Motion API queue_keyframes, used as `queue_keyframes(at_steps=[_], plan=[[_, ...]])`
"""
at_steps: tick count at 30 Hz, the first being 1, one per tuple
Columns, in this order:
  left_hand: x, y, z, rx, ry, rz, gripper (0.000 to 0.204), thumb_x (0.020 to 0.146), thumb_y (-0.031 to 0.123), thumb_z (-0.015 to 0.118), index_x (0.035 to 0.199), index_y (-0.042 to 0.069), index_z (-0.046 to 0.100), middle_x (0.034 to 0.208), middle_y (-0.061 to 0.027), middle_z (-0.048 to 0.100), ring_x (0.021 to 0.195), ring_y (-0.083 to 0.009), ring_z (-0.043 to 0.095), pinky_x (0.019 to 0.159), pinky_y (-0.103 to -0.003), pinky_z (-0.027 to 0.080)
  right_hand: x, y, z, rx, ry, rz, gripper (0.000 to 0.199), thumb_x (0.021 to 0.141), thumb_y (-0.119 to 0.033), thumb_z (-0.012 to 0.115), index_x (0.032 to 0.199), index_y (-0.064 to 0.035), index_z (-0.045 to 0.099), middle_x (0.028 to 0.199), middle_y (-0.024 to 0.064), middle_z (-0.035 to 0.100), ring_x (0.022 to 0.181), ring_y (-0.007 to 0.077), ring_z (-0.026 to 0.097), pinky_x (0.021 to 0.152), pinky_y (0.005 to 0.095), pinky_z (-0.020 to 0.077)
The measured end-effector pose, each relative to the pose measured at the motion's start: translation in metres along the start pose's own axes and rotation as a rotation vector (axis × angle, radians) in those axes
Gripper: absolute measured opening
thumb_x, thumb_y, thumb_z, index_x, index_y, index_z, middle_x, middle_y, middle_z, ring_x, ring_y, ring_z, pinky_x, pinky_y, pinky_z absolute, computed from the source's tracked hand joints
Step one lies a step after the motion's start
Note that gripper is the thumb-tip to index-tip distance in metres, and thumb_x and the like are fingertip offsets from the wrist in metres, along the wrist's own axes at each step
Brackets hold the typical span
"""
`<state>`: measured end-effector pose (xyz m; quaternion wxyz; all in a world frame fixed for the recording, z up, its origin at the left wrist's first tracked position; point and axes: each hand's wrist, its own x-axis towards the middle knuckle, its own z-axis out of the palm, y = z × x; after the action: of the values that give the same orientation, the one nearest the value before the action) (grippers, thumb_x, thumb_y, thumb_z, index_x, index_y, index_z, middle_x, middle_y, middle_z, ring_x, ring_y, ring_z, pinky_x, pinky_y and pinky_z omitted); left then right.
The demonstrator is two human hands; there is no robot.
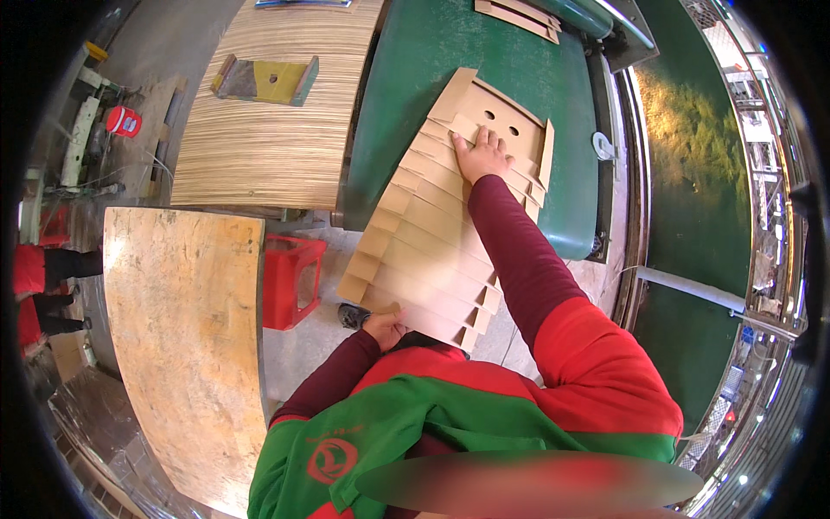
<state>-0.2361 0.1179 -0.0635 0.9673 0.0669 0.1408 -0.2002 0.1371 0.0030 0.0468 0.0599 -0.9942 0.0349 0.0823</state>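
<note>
A fanned stack of flat brown cardboard sheets (428, 251) slopes from my waist up onto the green conveyor belt (432, 78). The top sheet (497, 112) has three small holes and lies flat on the belt. My right hand (481, 156) presses flat, fingers spread, on the upper sheets just below those holes. My left hand (385, 329) grips the lower edge of the stack near my body. I wear dark red sleeves and a red and green vest.
A striped plywood table (268, 130) with a folded green and yellow cardboard piece (264, 80) stands left of the belt. A pale wooden board (186, 337) lies at lower left beside a red plastic crate (292, 281). More cardboard (519, 16) lies at the belt's far end.
</note>
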Motion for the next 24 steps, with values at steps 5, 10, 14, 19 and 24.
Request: queue_keyframes(at_steps=[5,10,14,19,24], plan=[[0.008,0.023,0.119,0.066,-0.052,0.067,0.052,0.093,0.021,0.056,0.138,0.007,0.036,0.138,-0.0099,0.046,0.128,-0.0264,0.044,0.104,-0.048,0.037,-0.003,0.008,-0.049,-0.053,-0.059,-0.104,0.084,0.083,-0.072,0.037,0.143,-0.0141,0.035,0.150,0.0130,0.030,0.138,0.0300,0.030,0.107,0.0552,0.0237],[0.104,0.046,0.221,0.184,-0.026,0.116,0.053,0.097,0.034,0.046,0.140,0.006,0.031,0.139,-0.0119,0.045,0.129,-0.0300,0.042,0.105,-0.050,0.036,0.043,0.024,-0.119,0.014,-0.030,-0.225,0.074,0.083,-0.070,0.042,0.134,-0.0180,0.048,0.146,0.0166,0.035,0.131,0.0313,0.041,0.105,0.0571,0.0255],[0.203,0.073,0.270,0.185,-0.065,0.098,0.051,0.100,0.037,0.040,0.138,0.004,0.033,0.139,-0.0151,0.043,0.128,-0.0321,0.042,0.104,-0.053,0.035,0.102,0.045,-0.161,0.073,-0.057,-0.277,0.065,0.087,-0.064,0.042,0.123,-0.0120,0.058,0.117,0.0191,0.061,0.111,0.0324,0.058,0.097,0.0492,0.0388],[0.317,0.073,0.310,0.084,0.330,0.160,0.043,0.100,0.036,0.041,0.134,0.010,0.037,0.132,-0.0146,0.047,0.117,-0.0337,0.049,0.095,-0.056,0.041,0.153,0.054,-0.179,0.004,0.092,-0.340,0.064,0.087,-0.062,0.043,0.117,-0.0086,0.061,0.106,0.0183,0.066,0.099,0.0336,0.063,0.084,0.0430,0.0489],[0.384,0.099,0.318,-0.133,0.349,0.180,0.077,0.092,0.064,0.035,0.142,0.006,0.026,0.141,-0.0206,0.033,0.124,-0.0371,0.039,0.100,-0.056,0.036,0.151,0.066,-0.184,0.012,0.021,-0.498,0.080,0.077,-0.071,0.051,0.118,-0.0030,0.060,0.105,0.0197,0.065,0.099,0.0337,0.063,0.088,0.0411,0.0475]])
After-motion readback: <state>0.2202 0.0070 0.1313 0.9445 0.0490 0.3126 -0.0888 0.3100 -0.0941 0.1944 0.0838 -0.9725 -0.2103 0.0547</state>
